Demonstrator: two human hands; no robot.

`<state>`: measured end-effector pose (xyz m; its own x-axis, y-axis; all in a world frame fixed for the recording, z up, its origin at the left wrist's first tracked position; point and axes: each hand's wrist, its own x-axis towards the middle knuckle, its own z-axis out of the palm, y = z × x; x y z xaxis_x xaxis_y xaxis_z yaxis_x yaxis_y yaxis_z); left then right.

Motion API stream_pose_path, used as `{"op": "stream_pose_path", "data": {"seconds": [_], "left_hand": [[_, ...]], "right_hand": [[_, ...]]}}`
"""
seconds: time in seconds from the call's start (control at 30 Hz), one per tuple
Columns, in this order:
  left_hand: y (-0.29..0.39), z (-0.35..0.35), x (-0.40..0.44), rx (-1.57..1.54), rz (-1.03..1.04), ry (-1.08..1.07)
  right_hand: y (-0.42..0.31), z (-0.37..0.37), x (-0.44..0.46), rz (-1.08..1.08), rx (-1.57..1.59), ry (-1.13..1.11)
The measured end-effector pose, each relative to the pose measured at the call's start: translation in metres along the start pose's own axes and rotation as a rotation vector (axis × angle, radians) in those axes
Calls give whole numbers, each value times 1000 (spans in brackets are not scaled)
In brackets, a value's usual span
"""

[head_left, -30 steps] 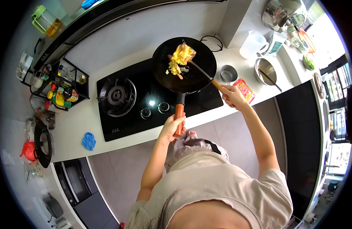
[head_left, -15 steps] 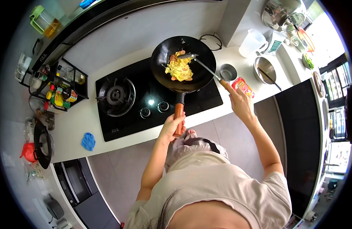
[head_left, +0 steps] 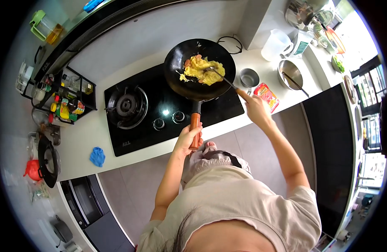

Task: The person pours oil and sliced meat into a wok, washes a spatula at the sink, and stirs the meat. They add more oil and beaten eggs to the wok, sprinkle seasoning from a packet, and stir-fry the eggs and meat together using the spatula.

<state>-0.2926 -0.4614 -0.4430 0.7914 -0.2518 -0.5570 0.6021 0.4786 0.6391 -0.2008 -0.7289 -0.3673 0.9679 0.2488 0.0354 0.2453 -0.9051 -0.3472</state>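
A black wok [head_left: 181, 84] sits over the right side of the black gas stove [head_left: 139, 140]. My left hand [head_left: 187, 138] is wrapped round its orange-brown handle [head_left: 194, 126]. Yellow egg [head_left: 197, 67] with pinkish-orange pieces lies spread across the wok's middle. Held in my right hand [head_left: 257, 110] is a spatula [head_left: 224, 78], its head down in the egg and partly hidden by it. Just right of that hand, a red packet [head_left: 267, 97] lies on the counter, near a small metal cup [head_left: 249, 78].
Left of the wok is a bare burner [head_left: 127, 106]. A blue cloth [head_left: 97, 156] lies on the counter, below a black rack [head_left: 89, 98] of bottles. At the right stand a metal bowl [head_left: 294, 69] with a dark utensil in it and a clear jug [head_left: 275, 44].
The spatula has come down from above the egg into it, and the egg is now spread wider. My right hand has shifted slightly left. My left hand stays on the handle.
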Motion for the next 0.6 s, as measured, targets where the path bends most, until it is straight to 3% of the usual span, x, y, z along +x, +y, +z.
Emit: {"op": "stream_pose_path", "data": {"seconds": [0.13,0.2,0.3,0.47,0.6], "left_hand": [[-1,-2,2,4,2,4],[0,-2,1,10,1,11],[1,0,0,10,-9,21],[0,1,0,9,-23,16],[0,-1,1,17,-16,5]], "right_hand": [[-6,38,8,-81,-35,12],[-5,11,-11,-156,-134,-62],[-4,-34,-18,-65,-307,-101],[-12,19,15,30,-43,-31],[-23,-4,-5,-149,-196,-124]]}}
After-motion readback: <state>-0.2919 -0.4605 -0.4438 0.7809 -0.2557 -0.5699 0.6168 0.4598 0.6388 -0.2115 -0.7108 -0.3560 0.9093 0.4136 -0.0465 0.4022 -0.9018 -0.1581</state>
